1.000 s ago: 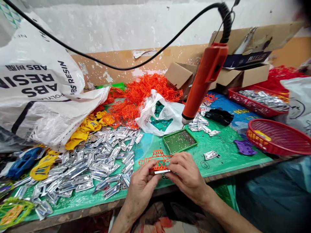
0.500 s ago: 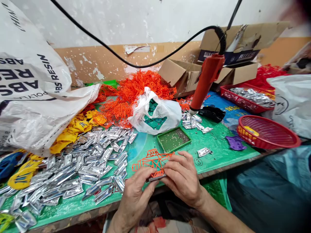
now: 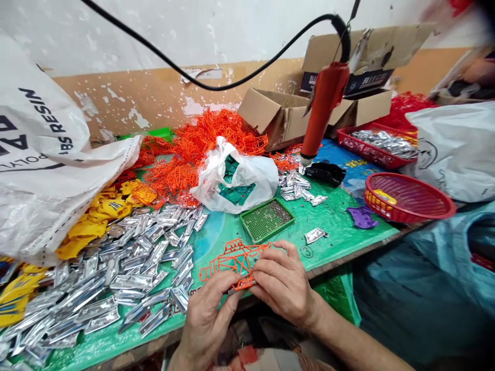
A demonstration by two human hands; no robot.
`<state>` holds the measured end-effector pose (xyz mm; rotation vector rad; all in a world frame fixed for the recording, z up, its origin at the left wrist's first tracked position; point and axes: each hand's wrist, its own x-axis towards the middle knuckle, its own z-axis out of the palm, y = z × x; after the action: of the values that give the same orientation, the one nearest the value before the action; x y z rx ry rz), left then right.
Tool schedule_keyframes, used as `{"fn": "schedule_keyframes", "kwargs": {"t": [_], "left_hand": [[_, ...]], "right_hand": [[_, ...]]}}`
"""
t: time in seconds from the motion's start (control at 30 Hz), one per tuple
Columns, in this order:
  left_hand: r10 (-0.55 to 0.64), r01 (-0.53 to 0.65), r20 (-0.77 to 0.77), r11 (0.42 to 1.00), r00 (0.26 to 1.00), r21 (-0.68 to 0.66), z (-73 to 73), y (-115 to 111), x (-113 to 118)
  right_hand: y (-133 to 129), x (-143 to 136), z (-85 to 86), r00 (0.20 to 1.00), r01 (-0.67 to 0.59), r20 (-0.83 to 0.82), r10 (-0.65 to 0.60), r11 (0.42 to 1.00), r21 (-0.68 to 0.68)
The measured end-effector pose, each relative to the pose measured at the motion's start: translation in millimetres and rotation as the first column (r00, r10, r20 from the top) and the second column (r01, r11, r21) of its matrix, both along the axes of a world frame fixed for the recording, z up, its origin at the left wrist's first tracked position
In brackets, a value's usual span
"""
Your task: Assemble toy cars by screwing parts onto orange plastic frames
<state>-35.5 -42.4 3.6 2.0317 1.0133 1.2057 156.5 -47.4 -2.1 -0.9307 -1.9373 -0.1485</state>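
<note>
Near the table's front edge, an orange openwork plastic frame (image 3: pixel 236 257) is held between both hands. My left hand (image 3: pixel 212 304) pinches its near left end between thumb and fingers. My right hand (image 3: pixel 284 283) grips the near right side, fingers curled over it. A thin strip at the near edge, between the fingertips, is partly hidden. Just beyond the hands sits a green tray (image 3: pixel 266 220) of small metal bits, likely screws. Shiny silver plates (image 3: pixel 147 273) lie heaped to the left, and a single silver plate (image 3: pixel 315 235) lies to the right.
A red electric screwdriver (image 3: pixel 325 111) hangs from a black cable (image 3: pixel 216 88). Behind the tray are a white bag (image 3: pixel 257 175) of green pieces and a pile of orange frames (image 3: pixel 209 139). A red basket (image 3: pixel 410 198) and a purple piece (image 3: pixel 362 217) lie right; a large sack (image 3: pixel 58 170) stands left.
The whole scene has shifted left in view as the camera turned right. Both hands still hold the orange frame, whose near edge now appears tilted slightly differently.
</note>
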Motion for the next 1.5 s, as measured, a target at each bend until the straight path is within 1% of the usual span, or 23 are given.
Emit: {"fn": "schedule_keyframes", "kwargs": {"t": [0.17,0.27,0.7,0.87,0.97,1.13,1.27,1.37,1.5], "left_hand": [[0.027,-0.025,-0.045,0.999,0.999,0.042,-6.7,-0.8,-2.6],[0.024,-0.02,-0.074,0.998,0.997,0.059,-8.6,-1.3,-3.5],[-0.053,0.065,-0.081,0.986,0.995,0.151,1.1,1.6,0.1],[-0.072,0.103,-0.145,0.971,0.987,0.215,1.8,1.1,-0.4],[-0.08,0.122,-0.177,0.963,0.981,0.242,2.2,1.9,-2.4],[-0.095,0.144,-0.207,0.96,0.974,0.238,0.9,2.8,-9.5],[-0.132,0.177,-0.219,0.963,0.967,0.204,-3.1,1.8,-14.7],[-0.145,0.189,-0.212,0.96,0.966,0.206,-5.8,0.3,-17.5],[-0.153,0.2,-0.221,0.957,0.963,0.21,-6.0,-0.4,-20.8]], "right_hand": [[0.0,1.3,-0.1,1.0,-0.006,0.001,0.006,1.0,-0.017],[-0.2,2.3,-0.3,1.0,-0.013,-0.003,0.013,1.0,-0.018],[-4.3,5.1,-5.9,1.0,-0.026,-0.003,0.026,0.997,-0.07],[-6.4,5.9,-4.9,0.999,-0.034,-0.023,0.033,0.999,-0.04],[-7.6,4.5,-3.3,0.999,-0.036,-0.017,0.035,0.998,-0.045],[-11.6,0.6,-0.2,1.0,-0.021,0.013,0.022,0.998,-0.056],[-15.9,-0.9,0.0,1.0,-0.016,0.007,0.017,0.998,-0.061],[-18.8,-1.6,-0.3,1.0,-0.016,0.012,0.016,0.998,-0.067],[-22.2,-4.4,-0.1,0.999,0.012,0.042,-0.008,0.994,-0.112]]}}
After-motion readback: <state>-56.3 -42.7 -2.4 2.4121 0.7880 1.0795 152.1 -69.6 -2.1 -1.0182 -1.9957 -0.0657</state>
